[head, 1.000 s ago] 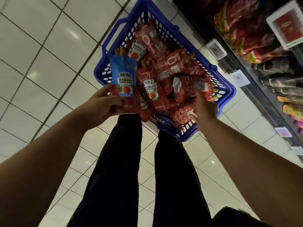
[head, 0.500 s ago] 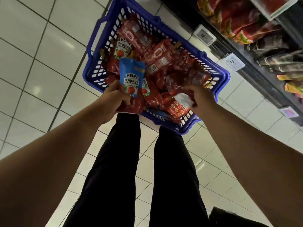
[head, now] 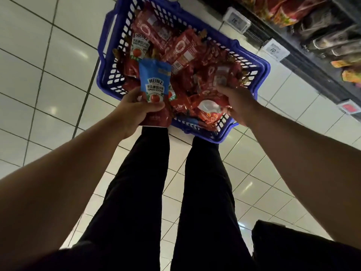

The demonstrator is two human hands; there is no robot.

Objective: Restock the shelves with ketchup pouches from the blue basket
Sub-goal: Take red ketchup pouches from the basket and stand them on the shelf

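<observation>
A blue basket (head: 261,64) stands on the tiled floor, heaped with several red ketchup pouches (head: 183,49). My left hand (head: 134,110) grips a blue-topped Heinz ketchup pouch (head: 155,85) by its red lower half, upright over the basket's near left corner. My right hand (head: 237,104) reaches into the near right part of the basket, fingers curled round a red pouch with a white patch (head: 208,109). The fingertips are hidden among the pouches.
Shelves (head: 312,49) run along the upper right, with price tags (head: 275,49) on the edge and red pouches and dark bottles on them. My legs in black trousers (head: 148,182) stand just short of the basket. White floor tiles (head: 39,75) lie to the left.
The view has tilted and the basket sits higher in frame. My left hand has kept the blue-topped pouch. My right hand has drawn back from deeper in the pile and closed on a red pouch.
</observation>
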